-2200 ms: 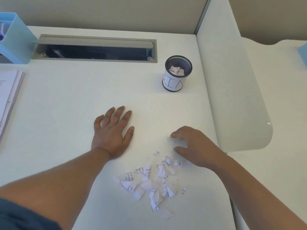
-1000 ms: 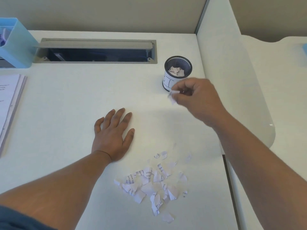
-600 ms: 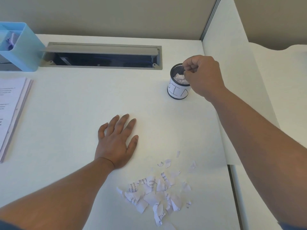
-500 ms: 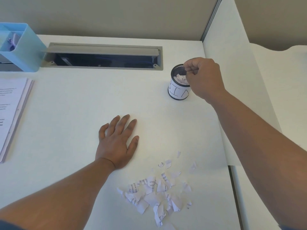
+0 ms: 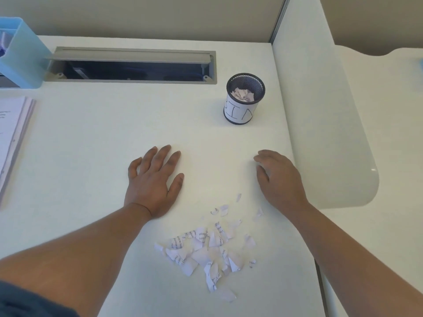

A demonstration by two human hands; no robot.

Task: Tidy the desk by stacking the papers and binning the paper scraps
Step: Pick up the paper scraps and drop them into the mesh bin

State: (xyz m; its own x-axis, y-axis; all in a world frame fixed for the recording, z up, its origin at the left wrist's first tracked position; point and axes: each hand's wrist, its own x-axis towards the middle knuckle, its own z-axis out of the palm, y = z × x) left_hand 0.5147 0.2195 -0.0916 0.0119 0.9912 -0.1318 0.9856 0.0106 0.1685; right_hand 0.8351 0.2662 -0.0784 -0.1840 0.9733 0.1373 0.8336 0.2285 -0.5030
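A heap of torn printed paper scraps (image 5: pixel 206 250) lies on the white desk (image 5: pixel 91 145) near its front edge. A small black mesh bin (image 5: pixel 244 98) with a white label stands at the back right and holds crumpled scraps. My left hand (image 5: pixel 154 181) rests flat on the desk, fingers spread, just left of and beyond the heap. My right hand (image 5: pixel 277 179) hovers over the desk to the right of the heap with loosely bent fingers and holds nothing. A stack of papers (image 5: pixel 11 143) lies at the left edge.
A grey cable slot (image 5: pixel 130 65) is open along the back of the desk. A light blue organiser (image 5: pixel 20 53) stands at the back left. A white divider panel (image 5: pixel 320 110) rises along the right side, close to the bin and my right hand.
My right hand lifted a scrap from the heap, carried it up over the bin, let it go there and has come back down beside the heap. My left hand stayed flat.
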